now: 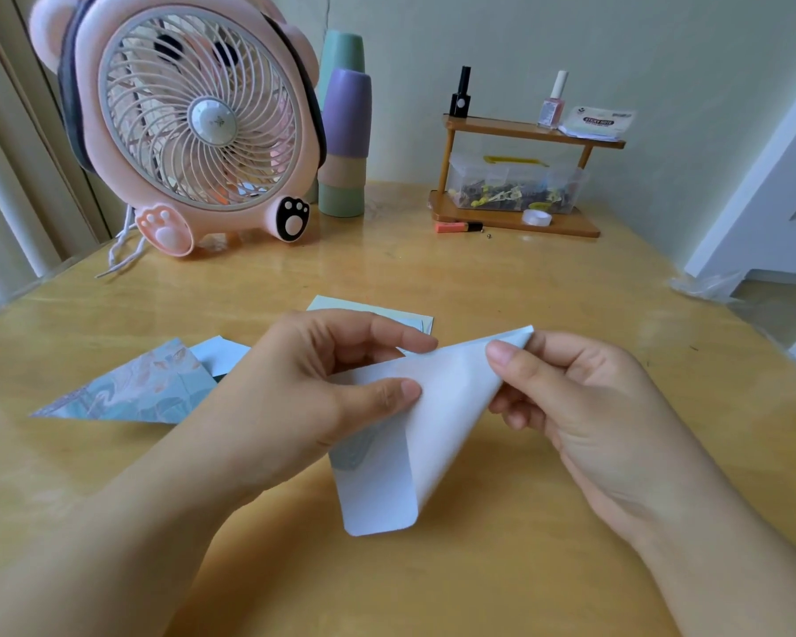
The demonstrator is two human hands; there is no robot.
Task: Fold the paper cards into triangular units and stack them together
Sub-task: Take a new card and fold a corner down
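Note:
A pale white paper card (414,434) is held above the wooden table (479,567), bent over into a curl with its upper right corner lifted. My left hand (304,388) pinches its left side between thumb and fingers. My right hand (584,406) pinches the raised corner with thumb and forefinger. A folded triangular unit (129,388) with a blue marbled print lies flat on the table to the left. A light blue card (217,354) peeks out behind it, and another pale green card (378,312) lies beyond my left hand.
A pink bear-shaped desk fan (189,117) stands at the back left with its white cord trailing. Stacked pastel cups (343,131) stand beside it. A small wooden shelf (520,177) at the back holds nail polish bottles, a clip box, tape and sticky notes.

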